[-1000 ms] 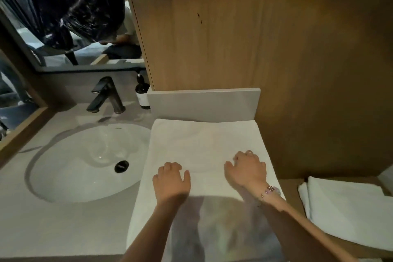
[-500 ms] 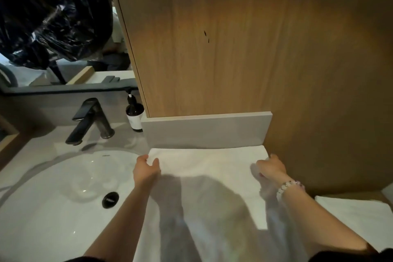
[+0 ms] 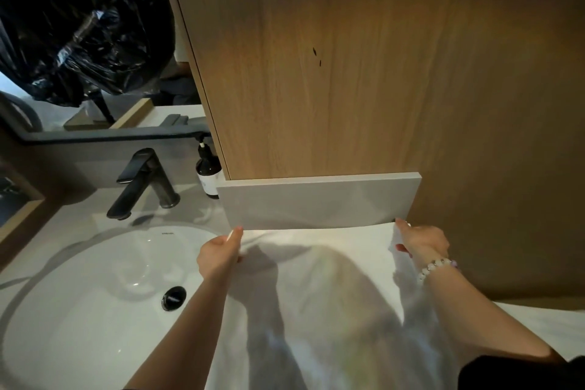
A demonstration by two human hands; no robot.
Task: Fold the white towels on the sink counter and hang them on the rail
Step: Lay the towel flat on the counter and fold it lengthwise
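Note:
A white towel point(image 3: 319, 266) lies spread over the sink counter, its far edge raised in front of the grey backsplash. My left hand point(image 3: 220, 255) pinches the far left corner of the towel. My right hand point(image 3: 422, 242), with a bead bracelet on the wrist, pinches the far right corner. Both corners are lifted slightly off the counter. A second white towel point(image 3: 550, 329) lies lower down at the right edge. No rail is in view.
The white basin point(image 3: 95, 294) with its black drain point(image 3: 173, 297) is to the left of the towel. A black faucet point(image 3: 142, 184) and a dark soap bottle point(image 3: 208, 172) stand behind it. A wooden panel point(image 3: 348, 73) rises beyond the grey backsplash point(image 3: 316, 203). A mirror point(image 3: 79, 41) hangs at upper left.
My hands went from pressing flat on the middle of the towel to its far corners, took hold of them and lifted them. The view moved closer to the wall.

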